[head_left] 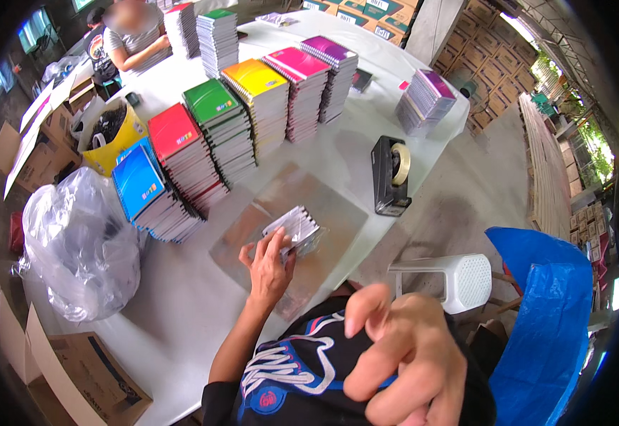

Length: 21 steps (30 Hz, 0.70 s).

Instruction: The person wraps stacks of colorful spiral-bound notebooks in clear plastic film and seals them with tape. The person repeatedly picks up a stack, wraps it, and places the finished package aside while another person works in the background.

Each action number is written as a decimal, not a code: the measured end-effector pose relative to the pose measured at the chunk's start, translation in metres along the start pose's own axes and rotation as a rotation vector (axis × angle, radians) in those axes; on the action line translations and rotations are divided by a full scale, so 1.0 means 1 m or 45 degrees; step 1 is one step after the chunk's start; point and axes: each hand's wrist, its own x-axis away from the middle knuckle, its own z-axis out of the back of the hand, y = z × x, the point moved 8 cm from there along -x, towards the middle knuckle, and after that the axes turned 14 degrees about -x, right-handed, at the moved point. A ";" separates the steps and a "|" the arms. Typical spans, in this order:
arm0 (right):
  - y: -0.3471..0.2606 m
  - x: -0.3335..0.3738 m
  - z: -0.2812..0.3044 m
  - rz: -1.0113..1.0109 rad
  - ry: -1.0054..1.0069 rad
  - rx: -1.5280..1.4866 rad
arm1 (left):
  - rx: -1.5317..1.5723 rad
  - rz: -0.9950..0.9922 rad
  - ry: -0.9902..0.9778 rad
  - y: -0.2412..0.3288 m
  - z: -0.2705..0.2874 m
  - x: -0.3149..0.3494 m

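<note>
White notepad [301,223] sits at one o'clock from the left hand [269,272], long side looks eight-to-two; grip's touching it, can't tell if pinching. Right hand [412,355] farther, curled, contents unclear.

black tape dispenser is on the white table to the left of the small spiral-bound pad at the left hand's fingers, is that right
No, the side is wrong. The head view shows the black tape dispenser on the white table to the right of the small spiral-bound pad at the left hand's fingers.
</note>
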 end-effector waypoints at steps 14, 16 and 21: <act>0.005 0.000 0.004 -0.147 -0.126 -0.175 | -0.039 -0.011 0.003 0.001 0.002 0.003; -0.003 -0.011 0.003 -0.039 0.069 -0.080 | -0.082 -0.003 -0.012 0.001 0.003 0.001; -0.010 -0.008 0.005 0.129 0.145 0.025 | -0.127 0.002 -0.047 0.004 0.003 -0.001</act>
